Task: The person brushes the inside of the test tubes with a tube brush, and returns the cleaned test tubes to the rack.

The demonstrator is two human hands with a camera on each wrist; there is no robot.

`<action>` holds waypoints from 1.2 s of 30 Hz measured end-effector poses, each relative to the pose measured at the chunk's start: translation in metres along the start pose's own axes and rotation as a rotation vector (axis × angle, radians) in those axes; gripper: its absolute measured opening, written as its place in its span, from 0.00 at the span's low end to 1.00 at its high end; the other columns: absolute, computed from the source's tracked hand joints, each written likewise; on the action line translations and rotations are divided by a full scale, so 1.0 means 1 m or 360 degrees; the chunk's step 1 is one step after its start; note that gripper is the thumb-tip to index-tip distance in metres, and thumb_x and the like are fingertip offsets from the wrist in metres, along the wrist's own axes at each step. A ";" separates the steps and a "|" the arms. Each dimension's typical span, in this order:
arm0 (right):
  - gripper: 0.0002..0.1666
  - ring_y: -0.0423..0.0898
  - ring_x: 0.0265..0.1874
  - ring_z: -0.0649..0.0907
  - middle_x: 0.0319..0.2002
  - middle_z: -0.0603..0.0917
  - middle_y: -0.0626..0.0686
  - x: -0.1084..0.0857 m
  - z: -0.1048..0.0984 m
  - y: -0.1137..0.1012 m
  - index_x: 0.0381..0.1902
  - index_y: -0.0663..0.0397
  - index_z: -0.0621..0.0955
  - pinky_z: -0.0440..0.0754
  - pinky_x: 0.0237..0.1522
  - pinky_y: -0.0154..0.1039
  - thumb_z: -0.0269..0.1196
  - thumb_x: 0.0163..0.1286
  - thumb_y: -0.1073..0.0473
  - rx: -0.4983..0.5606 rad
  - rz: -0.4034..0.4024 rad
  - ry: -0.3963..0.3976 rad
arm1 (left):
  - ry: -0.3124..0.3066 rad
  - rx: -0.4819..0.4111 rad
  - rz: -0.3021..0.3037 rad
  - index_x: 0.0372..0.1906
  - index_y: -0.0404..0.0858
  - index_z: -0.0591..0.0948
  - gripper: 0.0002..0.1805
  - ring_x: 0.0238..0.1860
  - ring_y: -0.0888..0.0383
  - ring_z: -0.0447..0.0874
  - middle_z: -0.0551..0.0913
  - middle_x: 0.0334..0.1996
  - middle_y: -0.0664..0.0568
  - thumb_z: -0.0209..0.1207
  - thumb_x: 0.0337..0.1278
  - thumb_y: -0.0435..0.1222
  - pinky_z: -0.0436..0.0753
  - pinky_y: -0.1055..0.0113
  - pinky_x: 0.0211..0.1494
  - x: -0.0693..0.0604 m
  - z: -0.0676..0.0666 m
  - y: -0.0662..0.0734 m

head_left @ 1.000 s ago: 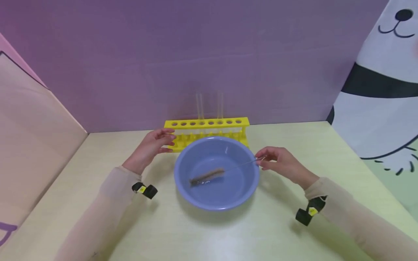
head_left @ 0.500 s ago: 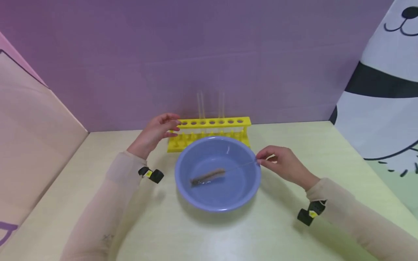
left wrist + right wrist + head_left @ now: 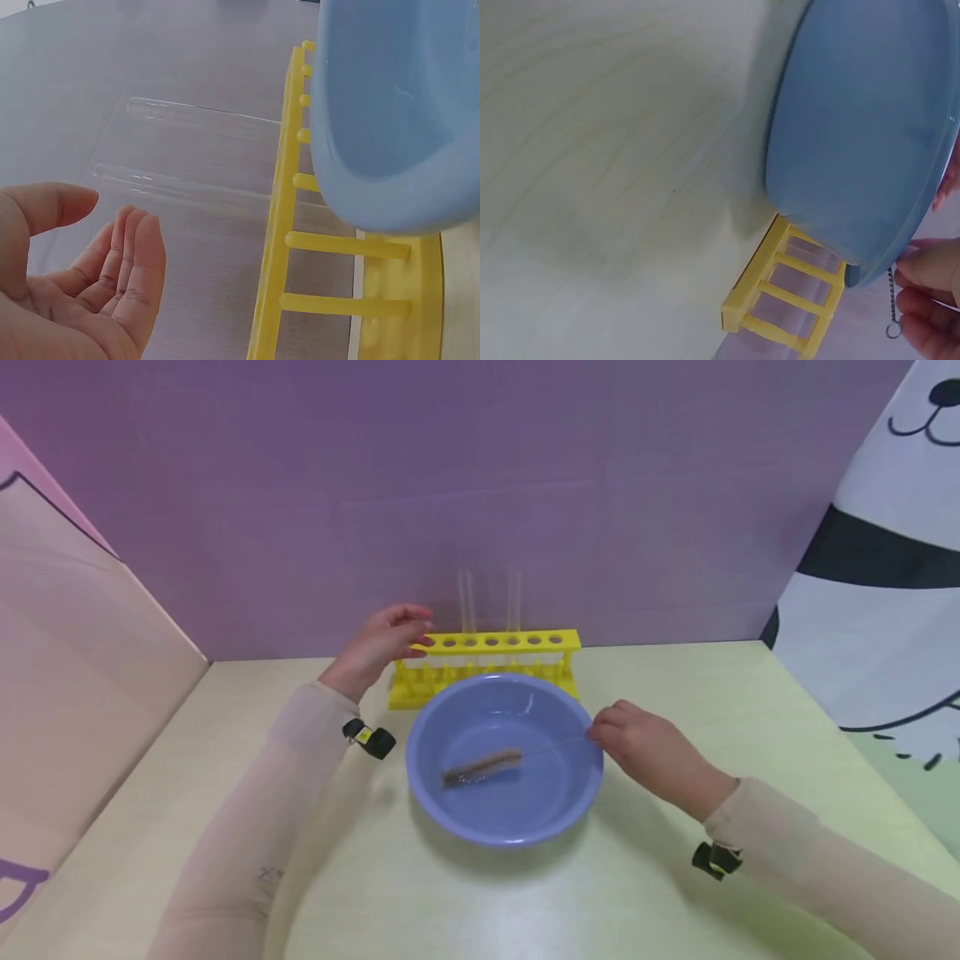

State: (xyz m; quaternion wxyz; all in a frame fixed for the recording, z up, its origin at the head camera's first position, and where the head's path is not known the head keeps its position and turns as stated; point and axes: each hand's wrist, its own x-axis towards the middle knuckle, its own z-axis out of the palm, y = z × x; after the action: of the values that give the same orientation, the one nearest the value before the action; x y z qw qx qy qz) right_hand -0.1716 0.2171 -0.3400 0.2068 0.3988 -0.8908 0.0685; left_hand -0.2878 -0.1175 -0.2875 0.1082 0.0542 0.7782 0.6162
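Note:
A blue basin (image 3: 504,827) stands on the table, and a test tube brush (image 3: 482,767) with wet bristles lies inside it. My right hand (image 3: 654,752) pinches the brush's twisted wire handle (image 3: 892,296) at the basin's right rim; the wire's end loop shows in the right wrist view. Behind the basin is a yellow test tube rack (image 3: 491,644) holding two clear test tubes (image 3: 202,187) upright. Over the rack's left end hovers my left hand (image 3: 384,643), thumb and fingers apart and holding nothing. In the left wrist view its fingertips are close to the nearer tube, not touching it.
A purple wall panel (image 3: 337,527) rises right behind the rack. Pale side panels flank the table (image 3: 465,910), the right one (image 3: 885,643) printed with a cartoon animal. The basin's far rim hides part of the rack's base.
My left hand has moved up and right, from beside the rack to above its left end. The right hand stays at the rim and has turned slightly, still pinching the brush handle.

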 end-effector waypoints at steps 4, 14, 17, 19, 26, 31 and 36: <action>0.15 0.47 0.34 0.79 0.33 0.82 0.53 0.000 -0.003 -0.004 0.35 0.63 0.84 0.82 0.34 0.36 0.71 0.46 0.76 -0.0150 -0.0045 -0.0002 | 0.0034 0.0004 0.0001 0.63 0.32 0.67 0.22 0.55 0.43 0.72 0.71 0.58 0.38 0.51 0.66 0.34 0.74 0.53 0.60 0.009 0.004 0.000; 0.15 0.47 0.34 0.79 0.33 0.82 0.54 -0.001 -0.006 -0.006 0.35 0.63 0.84 0.82 0.37 0.37 0.71 0.46 0.75 -0.0282 -0.0048 -0.0052 | 0.0138 -0.0002 0.0059 0.62 0.29 0.68 0.22 0.56 0.44 0.74 0.73 0.55 0.38 0.53 0.63 0.29 0.75 0.54 0.58 0.024 0.021 0.002; 0.14 0.48 0.34 0.79 0.33 0.82 0.54 -0.002 -0.004 -0.006 0.33 0.63 0.83 0.81 0.37 0.37 0.71 0.46 0.75 -0.0303 -0.0076 -0.0038 | 0.0166 -0.0037 0.0068 0.60 0.29 0.69 0.21 0.54 0.45 0.75 0.75 0.50 0.41 0.54 0.63 0.28 0.75 0.54 0.58 0.028 0.025 0.001; 0.14 0.48 0.34 0.78 0.33 0.82 0.53 -0.003 -0.003 -0.006 0.33 0.63 0.83 0.81 0.36 0.36 0.71 0.46 0.76 -0.0317 -0.0103 -0.0030 | 0.0187 -0.0064 0.0061 0.60 0.30 0.69 0.21 0.52 0.46 0.76 0.74 0.48 0.43 0.55 0.62 0.28 0.74 0.54 0.59 0.030 0.028 0.001; 0.18 0.49 0.35 0.77 0.35 0.80 0.55 -0.005 0.001 -0.006 0.35 0.65 0.81 0.81 0.36 0.37 0.72 0.44 0.77 -0.0400 -0.0183 0.0016 | 0.0195 -0.0018 -0.0011 0.60 0.32 0.68 0.22 0.52 0.49 0.75 0.73 0.53 0.43 0.56 0.61 0.29 0.76 0.57 0.57 0.038 0.033 -0.002; 0.17 0.50 0.35 0.78 0.35 0.80 0.56 -0.005 -0.001 -0.005 0.35 0.64 0.80 0.81 0.35 0.37 0.71 0.45 0.77 -0.0444 -0.0179 0.0012 | 0.0179 0.0047 -0.0083 0.59 0.34 0.70 0.21 0.54 0.49 0.73 0.72 0.56 0.44 0.56 0.62 0.31 0.75 0.58 0.58 0.042 0.036 0.000; 0.16 0.50 0.35 0.78 0.35 0.80 0.56 -0.005 -0.002 -0.003 0.34 0.64 0.79 0.81 0.35 0.37 0.70 0.47 0.76 -0.0452 -0.0176 -0.0016 | 0.0151 0.0135 -0.0096 0.59 0.35 0.71 0.21 0.54 0.50 0.72 0.73 0.55 0.45 0.57 0.61 0.31 0.74 0.59 0.59 0.044 0.041 0.003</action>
State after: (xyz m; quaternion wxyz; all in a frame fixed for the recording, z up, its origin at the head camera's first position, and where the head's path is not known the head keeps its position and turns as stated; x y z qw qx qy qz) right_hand -0.1654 0.2192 -0.3409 0.2600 0.4142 -0.8693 -0.0717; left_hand -0.3211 -0.0684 -0.2978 0.0873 0.0059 0.8092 0.5809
